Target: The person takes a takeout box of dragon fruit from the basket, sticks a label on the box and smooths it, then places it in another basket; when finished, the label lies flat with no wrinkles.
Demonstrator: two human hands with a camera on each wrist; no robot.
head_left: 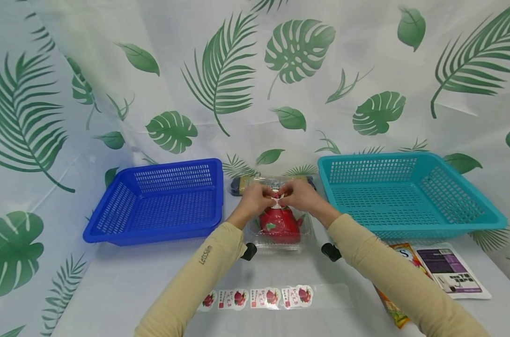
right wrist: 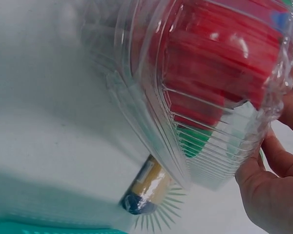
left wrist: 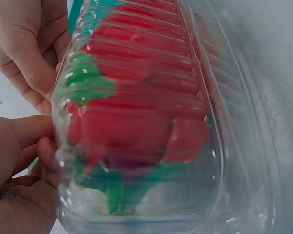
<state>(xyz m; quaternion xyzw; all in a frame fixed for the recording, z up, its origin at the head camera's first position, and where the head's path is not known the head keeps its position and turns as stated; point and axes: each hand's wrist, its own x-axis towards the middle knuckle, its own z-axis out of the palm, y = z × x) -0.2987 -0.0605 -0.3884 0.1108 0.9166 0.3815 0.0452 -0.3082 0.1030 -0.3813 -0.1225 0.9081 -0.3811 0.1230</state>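
Observation:
A clear plastic clamshell box (head_left: 255,239) stands in the middle of the table with red dragon fruit (head_left: 282,225) inside, its leaf tips green. My left hand (head_left: 255,200) and right hand (head_left: 301,196) meet over the lid, fingertips close together. Between them they pinch a small white-and-red sticker label (head_left: 277,202) by its two sides, right at the lid's top. In the left wrist view, the ribbed box wall (left wrist: 254,141) covers part of the fingers. In the right wrist view, the right hand's thumb and fingers (right wrist: 273,190) are curled beside the lid.
A blue basket (head_left: 153,236) stands left, a teal basket (head_left: 410,229) right. Behind the box lies a dark-and-yellow wrapped pack (head_left: 238,186). In front is a strip of dragon fruit stickers (head_left: 335,295). Under my right forearm lie an orange packet (head_left: 400,320) and a white-and-purple pouch (head_left: 453,271).

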